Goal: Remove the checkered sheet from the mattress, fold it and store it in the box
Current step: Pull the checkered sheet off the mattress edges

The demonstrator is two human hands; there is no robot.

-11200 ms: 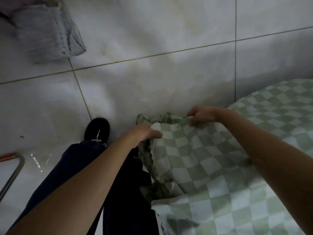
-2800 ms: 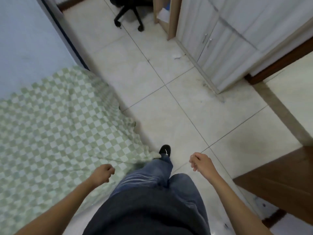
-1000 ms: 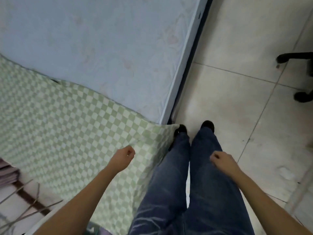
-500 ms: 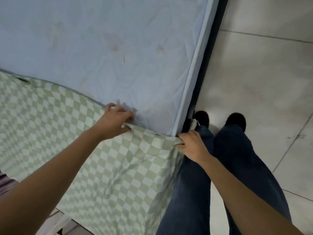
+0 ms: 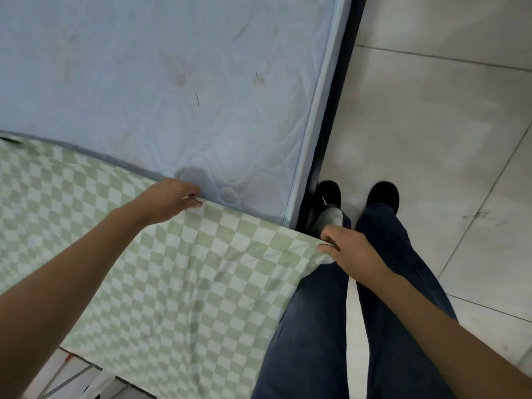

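Checkered sheet, green and white, fills the view from 6 to 9 o'clock. Its upper hem runs across the mattress, whose pale blue quilted top lies bare toward 11 and 12 o'clock. The left hand sits on that hem near the centre, its fingers curled with the hem pinched against the thumb. The right hand, at 4 o'clock from the left, holds the sheet's corner at the mattress's side, fingers closed on a small bunch of cloth just above the person's jeans.

The main risk, as I judge it, lies toward 9 o'clock. There the sheet runs out of view, so I cannot tell whether it lies free or is caught under something. A hard pull against a snag could jerk the hem out of the left pinch, which looks shallow, or strain the cloth.

The second risk is the floor at 3 o'clock, whose tiles look smudged. If the corner slackens past the dark bed frame, cloth may trail there and pick up dirt. It could also land under the black shoes and be trodden on.

At 7 o'clock the sheet's lower edge hangs beside pale clutter that I cannot identify and that might catch it. No box is in view, so carrying will need care.
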